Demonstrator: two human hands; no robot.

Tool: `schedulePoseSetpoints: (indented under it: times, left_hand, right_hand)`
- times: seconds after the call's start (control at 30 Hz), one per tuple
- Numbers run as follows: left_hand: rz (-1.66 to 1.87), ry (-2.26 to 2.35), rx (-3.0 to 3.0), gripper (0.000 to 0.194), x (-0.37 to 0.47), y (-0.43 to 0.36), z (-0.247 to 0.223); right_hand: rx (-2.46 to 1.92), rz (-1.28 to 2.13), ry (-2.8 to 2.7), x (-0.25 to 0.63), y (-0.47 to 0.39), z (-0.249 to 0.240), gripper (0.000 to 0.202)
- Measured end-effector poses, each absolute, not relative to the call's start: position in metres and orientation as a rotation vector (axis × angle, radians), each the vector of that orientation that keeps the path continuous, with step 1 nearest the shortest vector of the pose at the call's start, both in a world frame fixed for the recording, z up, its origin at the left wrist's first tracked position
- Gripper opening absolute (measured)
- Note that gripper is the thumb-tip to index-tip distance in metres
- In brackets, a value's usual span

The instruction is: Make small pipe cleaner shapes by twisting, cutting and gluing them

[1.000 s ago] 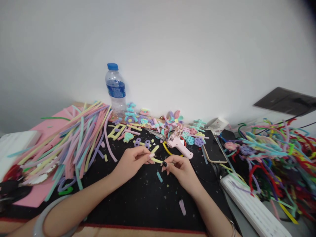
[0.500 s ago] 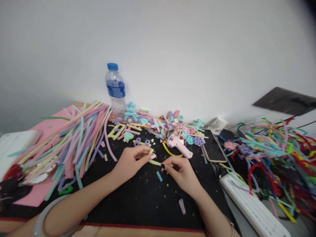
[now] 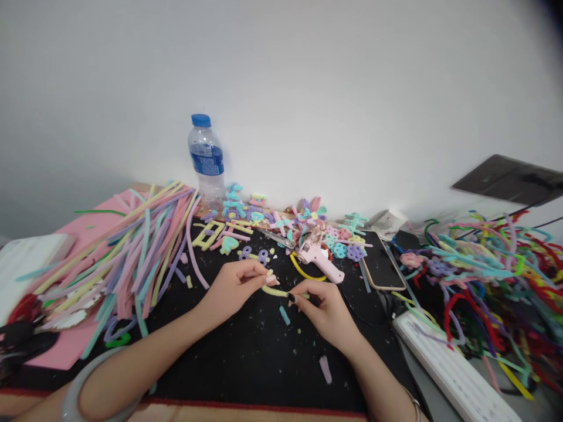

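A short yellow pipe cleaner (image 3: 276,292) spans the gap between my two hands above the black mat (image 3: 246,357). My left hand (image 3: 240,287) pinches its left end, which curls up between thumb and forefinger. Farther right, my right hand (image 3: 323,305) grips the other part between thumb and fingertips. Just below lies a small teal pipe cleaner piece (image 3: 284,315). A lilac scrap (image 3: 325,369) rests nearer the front edge. Beyond my hands are a pink glue gun (image 3: 323,262), scissors (image 3: 279,238) and a purple and yellow piece (image 3: 254,255).
A bundle of pastel pipe cleaners (image 3: 145,252) covers the left side. Finished flower shapes (image 3: 347,249) line the back, near a bottle (image 3: 206,158). At right are a phone (image 3: 385,264), a white power strip (image 3: 448,363) and a tangled colourful pile (image 3: 479,281).
The yellow pipe cleaner now bows downward slightly between my hands. My left fingertips have dipped a little, while my right hand has hardly moved.
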State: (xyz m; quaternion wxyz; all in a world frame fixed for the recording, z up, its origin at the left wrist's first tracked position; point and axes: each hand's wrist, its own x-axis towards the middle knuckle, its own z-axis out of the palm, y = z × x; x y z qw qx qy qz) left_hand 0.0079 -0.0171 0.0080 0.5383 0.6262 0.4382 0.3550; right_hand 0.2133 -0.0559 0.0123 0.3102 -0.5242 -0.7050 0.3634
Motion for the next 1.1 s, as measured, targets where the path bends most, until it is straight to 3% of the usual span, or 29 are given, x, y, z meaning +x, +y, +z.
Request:
schedulePoseSetpoints:
  times: [0.17,0.3,0.6,0.8,1.0,1.1]
  left_hand:
    - [0.839,0.984,1.426,0.023,0.009,-0.018,0.006]
    - [0.875,1.037,1.546,0.016,0.007,-0.018,0.010]
    - [0.841,1.102,1.552,0.030,0.006,-0.016,0.014]
    - [0.857,0.962,1.285,0.030,0.008,-0.015,0.008]
    - [0.805,0.959,1.390,0.019,0.009,-0.016,0.004]
    - [0.795,0.989,1.465,0.024,0.010,-0.018,0.008]
  right_hand:
    - [-1.366,0.892,-1.913,0.213,-0.055,0.014,0.014]
    - [-1.353,0.890,-1.941,0.212,-0.056,0.015,0.014]
    - [-1.371,0.989,-1.869,0.211,-0.056,0.017,0.015]
    - [-1.377,1.083,-1.731,0.216,-0.055,0.015,0.014]
    - [-1.366,1.145,-1.666,0.216,-0.055,0.018,0.014]
    - [-1.354,1.166,-1.658,0.215,-0.055,0.018,0.014]
